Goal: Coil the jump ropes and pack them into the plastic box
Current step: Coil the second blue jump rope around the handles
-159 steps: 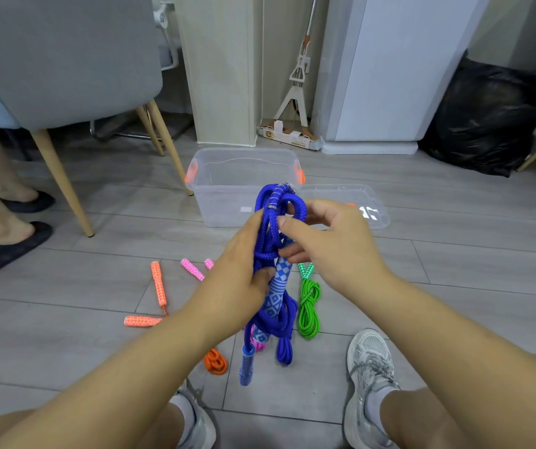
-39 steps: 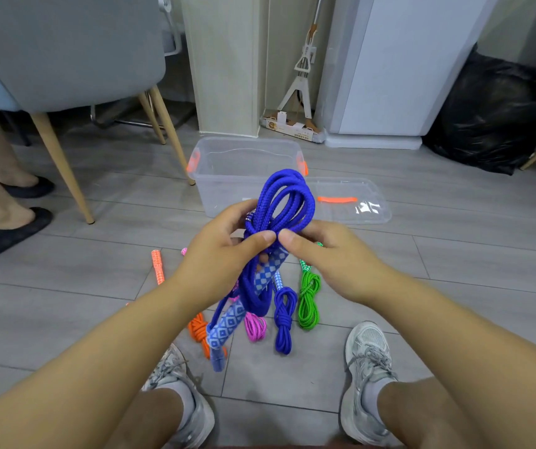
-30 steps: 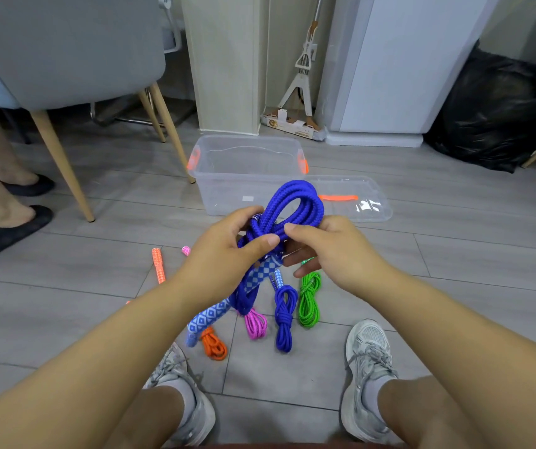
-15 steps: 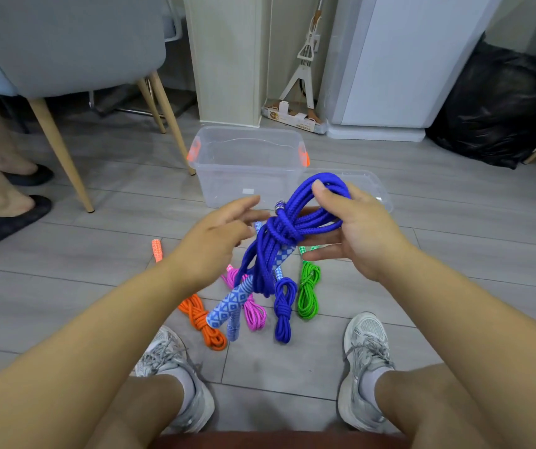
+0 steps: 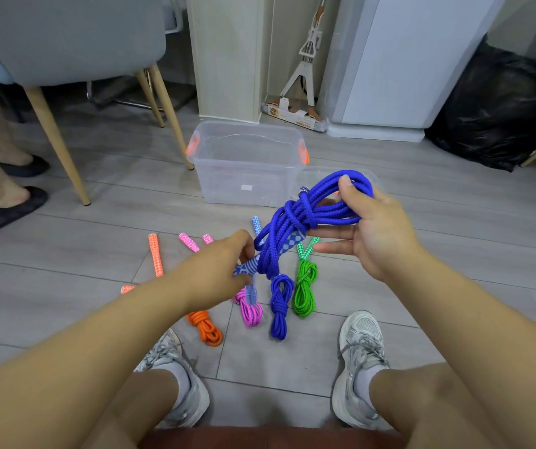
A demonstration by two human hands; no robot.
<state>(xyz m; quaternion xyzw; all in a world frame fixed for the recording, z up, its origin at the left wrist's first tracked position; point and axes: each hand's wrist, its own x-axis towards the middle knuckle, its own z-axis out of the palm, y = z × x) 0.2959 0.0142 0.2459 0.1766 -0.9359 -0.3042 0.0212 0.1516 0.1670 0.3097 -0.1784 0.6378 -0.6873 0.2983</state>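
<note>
My right hand holds a coiled blue jump rope in the air, thumb pressed on top of the loops. My left hand pinches one of its blue-and-white patterned handles lower left of the coil. The clear plastic box with orange latches stands open on the floor beyond, nothing visible inside. On the floor below the hands lie coiled ropes: orange, pink, blue and green.
The clear lid lies right of the box, mostly behind the held rope. A grey chair with wooden legs and another person's feet are at left. A black bag sits at right. My shoes frame the floor ropes.
My right hand has carried the blue coil rightward and tipped it sideways. My left hand has let go of the loops and dropped down to pinch a dangling handle.
</note>
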